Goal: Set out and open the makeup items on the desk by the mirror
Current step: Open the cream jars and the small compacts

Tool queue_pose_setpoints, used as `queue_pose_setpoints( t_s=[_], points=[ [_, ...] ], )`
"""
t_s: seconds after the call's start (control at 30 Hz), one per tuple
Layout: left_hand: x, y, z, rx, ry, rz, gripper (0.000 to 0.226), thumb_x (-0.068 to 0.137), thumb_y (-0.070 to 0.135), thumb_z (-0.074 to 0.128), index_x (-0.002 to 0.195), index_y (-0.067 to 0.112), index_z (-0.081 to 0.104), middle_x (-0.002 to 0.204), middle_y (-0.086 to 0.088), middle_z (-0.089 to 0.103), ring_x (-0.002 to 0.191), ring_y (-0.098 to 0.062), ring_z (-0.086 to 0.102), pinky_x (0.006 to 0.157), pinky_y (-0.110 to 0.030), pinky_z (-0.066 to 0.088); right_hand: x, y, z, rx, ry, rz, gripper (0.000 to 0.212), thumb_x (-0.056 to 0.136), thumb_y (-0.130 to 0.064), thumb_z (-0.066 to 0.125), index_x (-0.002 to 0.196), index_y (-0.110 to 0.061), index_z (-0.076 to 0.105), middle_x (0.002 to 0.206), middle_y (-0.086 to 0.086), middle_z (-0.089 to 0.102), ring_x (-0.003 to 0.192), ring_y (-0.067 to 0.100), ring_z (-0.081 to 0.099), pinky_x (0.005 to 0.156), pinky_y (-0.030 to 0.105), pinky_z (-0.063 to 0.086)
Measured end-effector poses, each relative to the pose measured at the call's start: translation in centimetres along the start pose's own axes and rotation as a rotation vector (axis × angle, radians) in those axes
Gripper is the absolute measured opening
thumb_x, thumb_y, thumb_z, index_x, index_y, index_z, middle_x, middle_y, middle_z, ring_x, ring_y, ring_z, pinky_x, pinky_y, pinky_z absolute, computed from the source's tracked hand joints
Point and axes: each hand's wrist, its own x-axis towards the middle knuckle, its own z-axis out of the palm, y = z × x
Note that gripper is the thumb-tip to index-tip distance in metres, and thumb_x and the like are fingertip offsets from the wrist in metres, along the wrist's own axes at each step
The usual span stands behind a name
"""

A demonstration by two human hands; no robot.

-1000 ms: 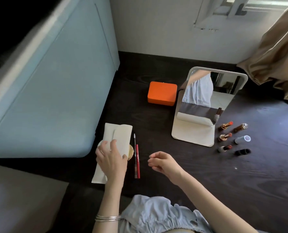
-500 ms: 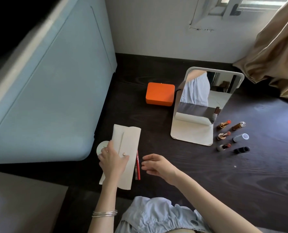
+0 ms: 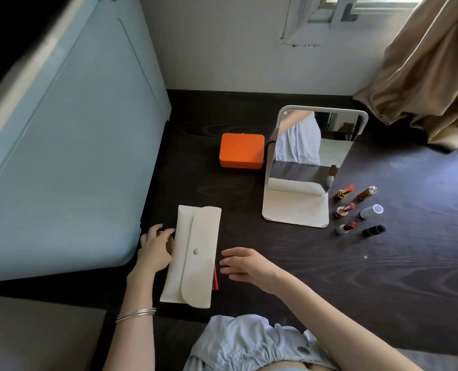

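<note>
Cream snap-flap pouch (image 3: 193,257) lies flat on the dark wood desk (image 3: 329,277), flap closed, between the two hands. Left hand (image 3: 155,249) sits at the pouch's left edge, fingers curled over a small round gold-rimmed compact (image 3: 169,245) that is mostly hidden under hand and pouch; looks like a grip on it, thumb touching the pouch edge. Silver bangles (image 3: 135,314) on that wrist. Right hand (image 3: 245,265) is just right of the pouch, palm down, fingers loosely spread and relaxed, holding nothing; cannot tell whether it touches the desk. A red pencil (image 3: 215,278) pokes out from under the pouch's right edge, just left of the right hand's fingertips.

Beyond the right hand: white standing mirror (image 3: 310,167) on its flat base. Right of the mirror, far from both hands, three opened lipsticks: orange-red one (image 3: 344,192), pinkish one (image 3: 345,209), dark red one (image 3: 346,227). Beside them a gold capped tube (image 3: 367,193), a clear white cap (image 3: 371,211) and a black cap (image 3: 374,230), all lying down. Orange box (image 3: 242,150) well beyond the pouch, left of the mirror, lid shut. Pale blue cabinet side (image 3: 70,156) left of the left hand. Tan curtain (image 3: 423,68) far right back.
</note>
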Motion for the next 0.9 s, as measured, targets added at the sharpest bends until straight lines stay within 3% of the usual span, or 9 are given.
queue_pose_setpoints(
  t_s=[0.1, 0.27, 0.4, 0.53, 0.67, 0.73, 0.8, 0.9],
  points=[
    [0.0, -0.4, 0.1, -0.017, -0.108, -0.05, 0.085, 0.076, 0.013, 0.072, 0.145, 0.027, 0.025, 0.153, -0.005, 0.005, 0.137, -0.033, 0.013, 0.11, -0.045, 0.03, 0.0, -0.2, -0.1, 0.034, 0.008, -0.007, 0.031, 0.095, -0.011, 0.051, 0.126, -0.013, 0.053, 0.117, 0.006, 0.063, 0.106, 0.018, 0.063, 0.089, 0.027, 0.051],
    [-1.0, 0.4, 0.0, 0.049, 0.073, -0.078, 0.062, 0.081, 0.013, 0.066, 0.134, 0.027, 0.039, 0.138, -0.008, 0.028, 0.125, -0.034, 0.03, 0.089, -0.041, 0.045, -0.4, -0.4, -0.4, 0.053, 0.008, -0.017, 0.027, 0.095, -0.011, 0.049, 0.121, -0.014, 0.055, 0.113, 0.005, 0.065, 0.103, 0.016, 0.064, 0.091, 0.027, 0.05],
    [-2.2, 1.2, -2.6, -0.102, 0.148, -0.175, 0.054, 0.082, 0.017, 0.068, 0.127, 0.029, 0.042, 0.136, -0.014, 0.031, 0.124, -0.039, 0.033, 0.097, -0.047, 0.04, -0.9, -0.6, -1.0, 0.097, 0.023, -0.041, 0.025, 0.096, -0.012, 0.049, 0.12, -0.014, 0.056, 0.114, 0.007, 0.066, 0.106, 0.017, 0.065, 0.089, 0.026, 0.052],
    [-4.1, 4.1, -4.2, -0.208, 0.118, 0.044, 0.06, 0.082, 0.028, 0.067, 0.133, 0.039, 0.036, 0.135, -0.009, 0.032, 0.119, -0.034, 0.041, 0.099, -0.045, 0.042, -1.0, -1.3, -1.0, 0.187, 0.048, -0.068, 0.028, 0.098, -0.024, 0.046, 0.122, -0.012, 0.056, 0.113, 0.01, 0.066, 0.107, 0.021, 0.064, 0.091, 0.03, 0.052],
    [-5.0, 10.7, -2.7, -0.444, -0.177, 0.306, 0.052, 0.089, 0.039, 0.059, 0.134, 0.042, 0.034, 0.129, -0.003, 0.039, 0.114, -0.023, 0.05, 0.091, -0.038, 0.051, -1.3, -2.3, -1.2, 0.369, 0.066, -0.045, 0.042, 0.097, -0.048, 0.038, 0.119, -0.018, 0.057, 0.112, 0.012, 0.065, 0.106, 0.027, 0.063, 0.086, 0.039, 0.054],
    [-5.1, 13.9, -0.8, -0.294, -0.211, 0.402, 0.047, 0.093, 0.049, 0.047, 0.136, 0.044, 0.028, 0.13, -0.003, 0.039, 0.117, -0.023, 0.049, 0.095, -0.041, 0.049, -1.7, -2.3, -1.9, 0.457, 0.072, -0.051, 0.05, 0.095, -0.057, 0.034, 0.116, -0.02, 0.062, 0.111, 0.009, 0.068, 0.105, 0.025, 0.064, 0.084, 0.04, 0.054],
    [-5.3, 16.4, 0.8, -0.122, -0.132, 0.461, 0.047, 0.095, 0.052, 0.037, 0.138, 0.041, 0.023, 0.133, -0.004, 0.036, 0.118, -0.024, 0.048, 0.095, -0.038, 0.047, -2.3, -1.9, -3.2, 0.555, 0.117, -0.051, 0.055, 0.094, -0.06, 0.031, 0.117, -0.021, 0.062, 0.115, 0.007, 0.068, 0.109, 0.023, 0.062, 0.087, 0.039, 0.052],
    [-6.2, 18.8, 1.9, -0.15, -0.157, 0.557, 0.05, 0.095, 0.054, 0.035, 0.14, 0.035, 0.025, 0.134, -0.001, 0.031, 0.111, -0.023, 0.052, 0.087, -0.033, 0.049, -3.3, -1.1, -5.3, 0.697, 0.196, -0.002, 0.056, 0.091, -0.062, 0.035, 0.114, -0.019, 0.064, 0.114, 0.008, 0.067, 0.107, 0.023, 0.06, 0.089, 0.035, 0.048]
  ],
)
